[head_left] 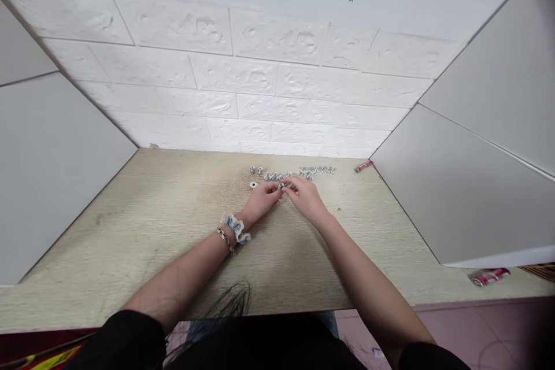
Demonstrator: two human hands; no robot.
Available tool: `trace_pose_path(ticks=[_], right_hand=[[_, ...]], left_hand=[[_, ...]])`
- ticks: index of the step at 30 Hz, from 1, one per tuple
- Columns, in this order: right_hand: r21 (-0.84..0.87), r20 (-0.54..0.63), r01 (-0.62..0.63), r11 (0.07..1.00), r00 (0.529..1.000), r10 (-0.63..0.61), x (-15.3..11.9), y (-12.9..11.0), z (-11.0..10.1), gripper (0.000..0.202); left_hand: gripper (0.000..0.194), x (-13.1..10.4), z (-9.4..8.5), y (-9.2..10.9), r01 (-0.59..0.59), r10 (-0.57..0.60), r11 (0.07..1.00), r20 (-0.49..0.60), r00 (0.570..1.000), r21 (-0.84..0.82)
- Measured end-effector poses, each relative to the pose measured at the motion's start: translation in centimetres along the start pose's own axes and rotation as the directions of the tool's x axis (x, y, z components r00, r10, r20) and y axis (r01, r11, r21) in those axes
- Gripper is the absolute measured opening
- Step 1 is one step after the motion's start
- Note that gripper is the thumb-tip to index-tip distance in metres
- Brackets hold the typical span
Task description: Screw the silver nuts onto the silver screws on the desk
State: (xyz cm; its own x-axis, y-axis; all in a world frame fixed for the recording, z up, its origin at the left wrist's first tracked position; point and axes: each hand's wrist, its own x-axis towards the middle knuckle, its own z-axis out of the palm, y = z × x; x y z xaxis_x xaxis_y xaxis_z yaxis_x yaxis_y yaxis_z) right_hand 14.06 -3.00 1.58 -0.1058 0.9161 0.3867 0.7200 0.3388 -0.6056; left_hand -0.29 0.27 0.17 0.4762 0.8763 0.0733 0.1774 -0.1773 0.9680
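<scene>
My left hand [261, 199] and my right hand [304, 197] meet over the middle of the wooden table. Between their fingertips they pinch a small silver metal part [281, 186], mostly covered by the fingers, so its exact kind is unclear. Just beyond the fingers runs a row of silver metal fittings [274, 176], partly hidden by my hands. Two short threaded inserts [256, 170] stand at the row's left. A round washer-like piece [254, 185] lies beside my left fingertips. Several silver screws [318, 170] lie lined up at the back right of my right hand.
Pale boards flank the wooden table [173, 225], one on the left [60, 179] and one on the right [433, 185]. A white brick-patterned wall [255, 107] closes the back. Red batteries lie at the right board's far corner [363, 166] and near the table's front right edge [489, 277].
</scene>
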Motion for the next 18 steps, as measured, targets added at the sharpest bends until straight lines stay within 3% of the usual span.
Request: trace_pose_path(ticks=[6, 18], right_hand=[[-0.034, -0.022, 0.056, 0.998, 0.998, -0.057, -0.1, 0.0, 0.2, 0.02], [-0.051, 0.097, 0.006, 0.999, 0.995, -0.001, 0.2, 0.1, -0.8, 0.017]], left_hand=[[0.027, 0.1, -0.1, -0.6, -0.025, 0.021, 0.989, 0.029, 0.999, 0.145], [0.03, -0.2, 0.1, -0.7, -0.061, 0.059, 0.975, 0.013, 0.998, 0.212]])
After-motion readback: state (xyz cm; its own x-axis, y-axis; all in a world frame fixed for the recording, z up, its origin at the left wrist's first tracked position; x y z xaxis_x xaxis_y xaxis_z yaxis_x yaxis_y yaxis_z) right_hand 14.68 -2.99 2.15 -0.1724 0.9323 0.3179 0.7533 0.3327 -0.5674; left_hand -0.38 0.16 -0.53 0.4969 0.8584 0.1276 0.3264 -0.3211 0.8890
